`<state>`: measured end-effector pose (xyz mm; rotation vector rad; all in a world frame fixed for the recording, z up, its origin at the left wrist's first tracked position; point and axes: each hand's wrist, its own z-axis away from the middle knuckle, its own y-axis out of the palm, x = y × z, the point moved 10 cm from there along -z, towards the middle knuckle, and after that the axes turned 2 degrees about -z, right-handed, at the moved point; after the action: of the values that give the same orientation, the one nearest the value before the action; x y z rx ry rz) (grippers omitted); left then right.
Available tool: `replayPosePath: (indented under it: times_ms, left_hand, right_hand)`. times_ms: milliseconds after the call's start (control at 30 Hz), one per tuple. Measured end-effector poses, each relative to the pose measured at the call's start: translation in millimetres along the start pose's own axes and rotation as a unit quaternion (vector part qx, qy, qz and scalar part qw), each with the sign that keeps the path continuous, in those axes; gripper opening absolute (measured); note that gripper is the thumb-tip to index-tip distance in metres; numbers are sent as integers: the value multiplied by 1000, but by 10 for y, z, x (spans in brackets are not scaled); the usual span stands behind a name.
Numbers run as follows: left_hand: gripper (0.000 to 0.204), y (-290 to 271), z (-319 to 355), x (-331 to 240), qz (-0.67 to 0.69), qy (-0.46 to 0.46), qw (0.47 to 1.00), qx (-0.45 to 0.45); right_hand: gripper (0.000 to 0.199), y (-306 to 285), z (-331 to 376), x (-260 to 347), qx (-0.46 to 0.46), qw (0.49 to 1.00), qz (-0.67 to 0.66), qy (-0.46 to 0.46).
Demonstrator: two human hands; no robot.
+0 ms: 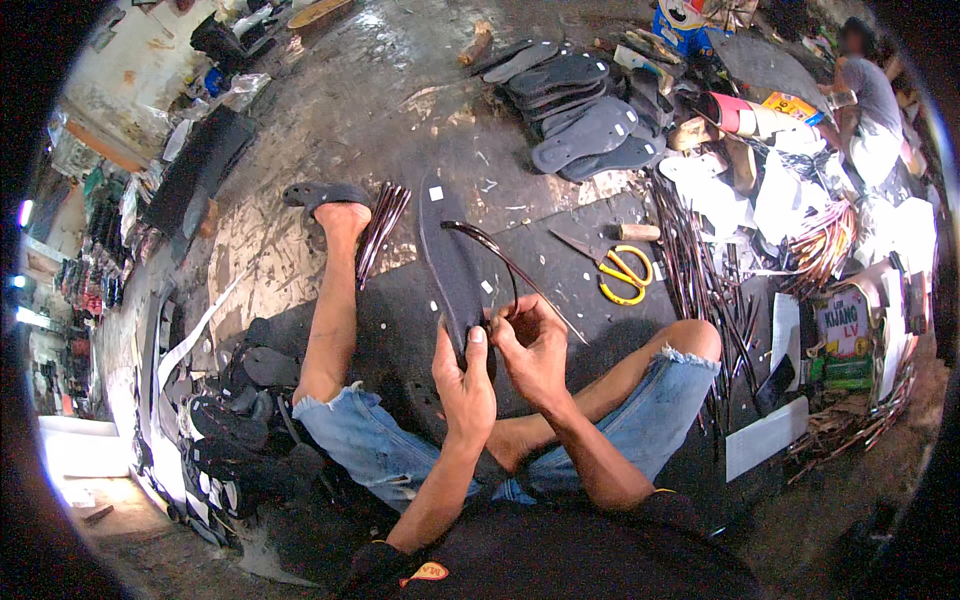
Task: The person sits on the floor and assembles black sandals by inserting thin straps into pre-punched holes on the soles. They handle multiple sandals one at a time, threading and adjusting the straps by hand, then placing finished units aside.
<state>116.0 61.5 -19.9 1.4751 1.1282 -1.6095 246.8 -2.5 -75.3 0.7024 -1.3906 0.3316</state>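
In my left hand (464, 385) is a dark grey sandal sole (448, 255), gripped by its near end and pointing away from me, a white square at its far end. My right hand (530, 350) is beside that near end, its fingers pinching a thin glossy dark brown strap (511, 262). The strap arches from the sole's upper part, and one pointed tail runs past my right hand. Whether the strap passes through the sole is hidden by my fingers. Yellow-handled scissors (625, 276) lie partly spread to the right, near a short wooden piece (639, 232).
Strap bundles lie left (383, 232) and right (690, 255) of the dark mat (565, 235). Stacked soles (585, 135) stand beyond. A metal tin (845, 325) is at right, dark footwear pieces (235, 440) at left. Another person (868, 110) sits far right. My legs flank the work.
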Motion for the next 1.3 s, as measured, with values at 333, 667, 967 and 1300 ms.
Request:
replayPosePath:
  times_ms: [333,667,967,1300]
  left_hand:
    - [39,31,-66,-54,-46,51,998,-13]
    - [50,-30,-135,64,-97,34,994,21]
    - [44,86,-175,631,422,-289,847,144]
    - [43,-48,-135,303,256,-244,918,181]
  right_hand:
    - [14,-49,-13,-124,-39,999,0,17]
    - [12,-24,-207,-460,103,978,-77,163]
    - [26,-217,6,-588,93,929,-203,294]
    - [14,-96,20,1086,81,966,181,-165]
